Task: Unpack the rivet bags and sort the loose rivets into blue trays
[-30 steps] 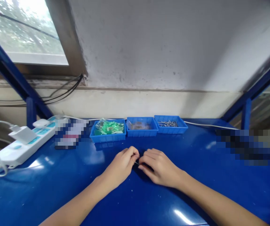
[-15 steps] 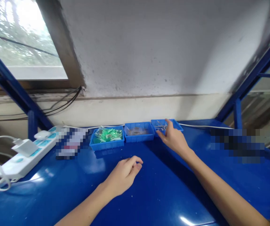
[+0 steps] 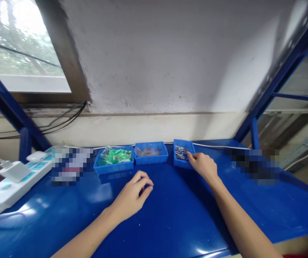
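Note:
My right hand is closed on the right side wall of a small blue bin. Thin metal pieces, like pins or rivets, lie inside this bin. Its thumb and fingers pinch the rim, though the fingertips are partly hidden. Above the blue table, my left hand hovers with curled fingers apart from the thumb and nothing between them. Ahead of it stand a middle blue bin with clear plastic bags and a left blue bin holding green pieces in clear plastic.
A white power strip with a plugged-in white charger lies at the left. Pixelated items rest beside it, and another blurred dark item is at the right. A white cable runs along the wall.
My right hand has moved to the bin's right side. The bin of metal pieces has turned and now stands a little apart from the middle one. My left hand's fingers have opened slightly.

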{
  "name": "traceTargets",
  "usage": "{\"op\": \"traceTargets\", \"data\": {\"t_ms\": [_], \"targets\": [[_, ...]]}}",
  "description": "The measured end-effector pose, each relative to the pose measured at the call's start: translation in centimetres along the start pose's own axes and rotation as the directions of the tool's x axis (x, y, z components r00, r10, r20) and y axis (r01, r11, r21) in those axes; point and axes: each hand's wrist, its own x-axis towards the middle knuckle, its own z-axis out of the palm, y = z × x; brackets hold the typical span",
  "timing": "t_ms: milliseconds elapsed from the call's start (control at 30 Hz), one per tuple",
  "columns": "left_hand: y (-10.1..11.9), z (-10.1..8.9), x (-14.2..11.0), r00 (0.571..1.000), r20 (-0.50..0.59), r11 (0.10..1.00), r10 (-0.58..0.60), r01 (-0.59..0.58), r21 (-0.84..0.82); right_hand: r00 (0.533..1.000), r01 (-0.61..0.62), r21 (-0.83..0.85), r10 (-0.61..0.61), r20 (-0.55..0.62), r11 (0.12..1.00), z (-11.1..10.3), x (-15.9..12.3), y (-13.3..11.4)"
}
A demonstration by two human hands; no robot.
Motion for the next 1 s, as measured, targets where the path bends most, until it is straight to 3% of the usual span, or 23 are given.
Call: {"op": "traceTargets", "data": {"t_ms": [100, 167, 233, 333, 500, 667, 833, 1000], "targets": [[0.1, 0.5, 3.0, 0.979, -0.201, 0.996, -0.033, 0.049, 0.077, 0.999, -0.042, 0.071, 0.043, -0.006, 0.997, 0.2, 0.9, 1.8], [0.5, 0.9, 5.7, 0.980, -0.200, 0.994, -0.020, 0.042, 0.106, 0.998, -0.050, 0.136, 0.055, -0.034, 0.989, 0.9, 1.5, 2.5], [1.0, 1.6, 8.1, 0.991, -0.133, 0.986, -0.023, 0.045, 0.162, 0.992, -0.071, 0.208, 0.091, -0.089, 0.976, 1.7, 2.0, 2.9], [1.6, 2.9, 9.6, 0.992, -0.118, 0.968, -0.051, 0.078, 0.238, 0.969, -0.120, 0.312, 0.179, -0.169, 0.943, 2.8, 2.4, 3.4], [1.1, 3.3, 6.9, 0.977, -0.205, 0.931, -0.062, 0.130, 0.340, 0.954, -0.052, 0.451, 0.178, -0.242, 0.891, 3.5, 2.4, 3.4], [-0.6, 2.0, 3.8, 0.962, -0.261, 0.980, -0.081, 0.124, 0.154, 0.912, 0.105, 0.528, 0.130, -0.388, 0.843, 3.3, 1.1, 1.4], [-0.7, 1.8, 3.3, 0.929, -0.341, 0.990, -0.140, 0.136, -0.037, 0.889, 0.258, 0.529, 0.016, -0.457, 0.808, 2.6, -0.3, -0.5], [-0.1, 1.4, 3.2, 0.908, -0.418, 0.999, -0.030, 0.038, 0.011, 0.912, 0.285, 0.553, -0.044, -0.408, 0.783, 1.9, -0.6, -0.7]]}}
